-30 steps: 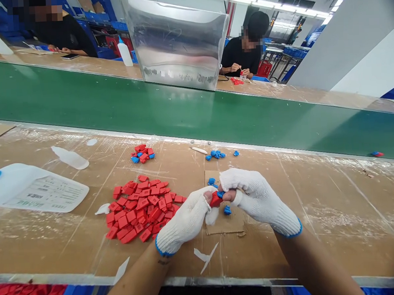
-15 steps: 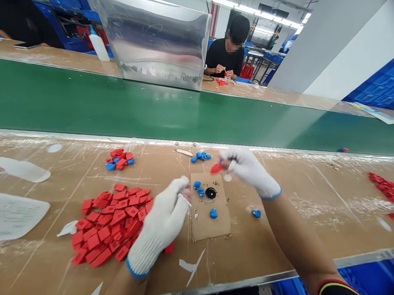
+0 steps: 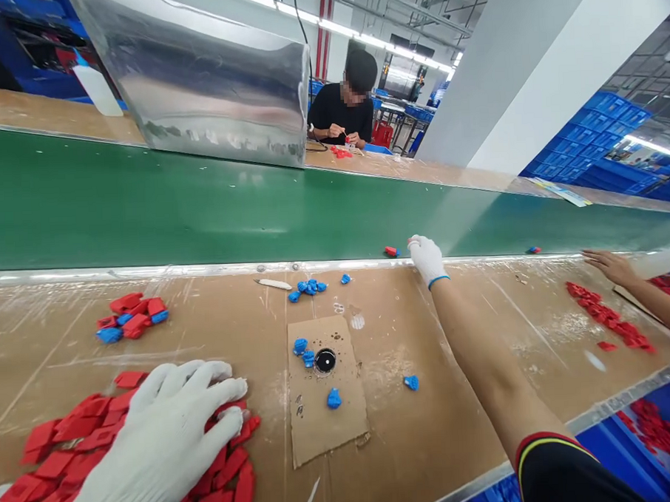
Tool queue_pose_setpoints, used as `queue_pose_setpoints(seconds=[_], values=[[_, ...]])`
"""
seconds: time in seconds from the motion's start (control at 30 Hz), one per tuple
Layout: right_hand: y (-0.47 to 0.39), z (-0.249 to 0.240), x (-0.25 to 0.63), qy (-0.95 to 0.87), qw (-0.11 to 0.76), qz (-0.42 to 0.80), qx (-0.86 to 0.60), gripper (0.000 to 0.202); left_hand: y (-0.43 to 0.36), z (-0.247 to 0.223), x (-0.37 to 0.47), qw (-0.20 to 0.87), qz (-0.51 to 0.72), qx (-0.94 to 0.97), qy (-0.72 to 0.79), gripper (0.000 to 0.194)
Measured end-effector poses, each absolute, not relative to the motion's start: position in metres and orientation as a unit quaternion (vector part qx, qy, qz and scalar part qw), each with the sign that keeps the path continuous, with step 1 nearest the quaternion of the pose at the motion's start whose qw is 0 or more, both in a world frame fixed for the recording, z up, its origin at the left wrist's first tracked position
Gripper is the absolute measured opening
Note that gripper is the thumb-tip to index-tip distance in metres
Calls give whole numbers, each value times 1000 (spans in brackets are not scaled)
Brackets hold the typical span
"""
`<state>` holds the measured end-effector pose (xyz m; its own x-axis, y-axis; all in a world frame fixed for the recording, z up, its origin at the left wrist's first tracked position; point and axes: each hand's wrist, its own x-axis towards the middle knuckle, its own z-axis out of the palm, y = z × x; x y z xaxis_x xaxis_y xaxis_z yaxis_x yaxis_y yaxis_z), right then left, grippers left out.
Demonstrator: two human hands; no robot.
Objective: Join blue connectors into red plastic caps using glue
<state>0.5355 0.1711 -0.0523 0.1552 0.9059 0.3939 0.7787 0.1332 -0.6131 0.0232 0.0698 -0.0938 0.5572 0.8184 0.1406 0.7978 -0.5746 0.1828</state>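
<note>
Red pieces (image 3: pixel 56 464) lie beneath the left hand (image 3: pixel 173 428), spread wide (gloved). Right hand (image 3: pixel 426 258) at green belt (image 3: pixel 200 212), just beside red-and-blue piece (image 3: pixel 391 251); can't tell its grip.

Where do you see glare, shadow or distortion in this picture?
In the head view, the strip lights are blown out white and the metal panel carries pale glare; in the head view, a darker shadow falls on the belt toward the right; in the head view, the pillar leans and the nearby left hand looms large, suggesting wide-angle distortion.
</note>
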Motion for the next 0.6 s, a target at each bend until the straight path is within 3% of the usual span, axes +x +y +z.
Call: queue_pose_setpoints(seconds=[0.1, 0.23, 0.3, 0.4, 0.5, 0.6], values=[[108, -49, 532, -658, 358, 100, -655, 40, 71, -90, 24, 43, 76, 888, 451, 31], [7, -54, 488, -727, 236, 201, -612, 8, 70, -92, 26, 24, 44, 894, 445, 35], [-28, -62, 463, -761, 141, 214, -596, 16, 71, -92, 26, 40, 25, 897, 439, 40], [-50, -76, 441, -767, 73, 171, -614, 18, 74, -91, 27, 67, 3, 889, 452, 42], [-48, -82, 434, -764, 118, 154, -616, 21, 74, -84, 30, 81, -20, 883, 463, 45], [-31, -73, 422, -746, 263, 144, -595, 15, 70, -74, 37, 68, -45, 881, 467, 42]])
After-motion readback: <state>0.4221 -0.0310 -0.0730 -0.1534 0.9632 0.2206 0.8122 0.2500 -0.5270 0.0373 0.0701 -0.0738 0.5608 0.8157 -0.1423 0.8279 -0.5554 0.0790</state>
